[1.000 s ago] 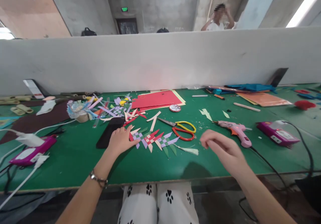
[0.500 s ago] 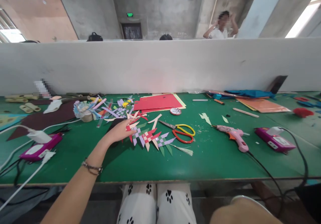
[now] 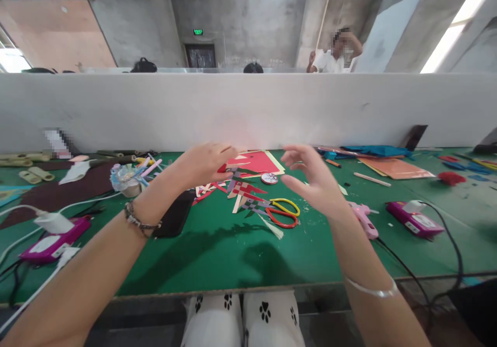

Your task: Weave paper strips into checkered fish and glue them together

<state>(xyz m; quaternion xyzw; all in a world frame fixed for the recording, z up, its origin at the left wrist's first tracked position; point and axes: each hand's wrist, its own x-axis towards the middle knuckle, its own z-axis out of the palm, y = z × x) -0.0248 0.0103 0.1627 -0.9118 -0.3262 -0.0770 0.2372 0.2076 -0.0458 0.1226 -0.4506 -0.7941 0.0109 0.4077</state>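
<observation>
My left hand (image 3: 205, 164) is raised above the table and grips the top of a chain of woven paper fish (image 3: 245, 187) in red, purple, green and cream. The chain hangs down from it, with a pale tassel (image 3: 274, 228) at its lower end. Apart from it, my right hand (image 3: 310, 178) is lifted to the right, fingers spread and curved, nothing between them. Scissors (image 3: 285, 212) with one yellow and one red handle lie behind the chain, their blades partly hidden. A black phone-like slab (image 3: 174, 215) lies under my left wrist.
Red paper sheets (image 3: 264, 161) and a round tin (image 3: 269, 178) lie behind the hands. A pink glue gun (image 3: 365, 220) and a purple power strip (image 3: 415, 218) are at right; another purple strip (image 3: 56, 238) with white plugs is at left. A white partition (image 3: 155, 109) rises behind.
My left hand has lifted the paper fish chain off the table, uncovering the black slab. My right hand has come up into view from below on the right.
</observation>
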